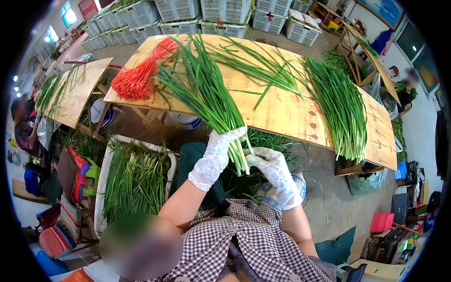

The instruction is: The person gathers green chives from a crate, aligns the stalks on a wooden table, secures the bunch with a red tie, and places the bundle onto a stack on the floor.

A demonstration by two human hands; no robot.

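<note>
A bunch of long green garlic chives (211, 94) rests its leafy end on the wooden table, and its pale stalk ends point toward me. My left hand (216, 152), in a whitish glove, is closed round the bunch near the stalk ends, just off the table's near edge. Beside those ends, my right hand (275, 171), gloved too, has its thumb and fingertips pinched at a stalk on the bunch's right side. Part of that pinch is hidden by the fingers. A larger pile of garlic chives (340, 108) lies on the table's right part, and loose chives (263, 66) are strewn mid-table.
Red ties (143, 70) lie heaped on the wooden table (291, 120) at its left. A white crate (173, 164) full of chives stands at my left. Stacked white crates (225, 11) line the back. Other people (28, 124) sit at side tables.
</note>
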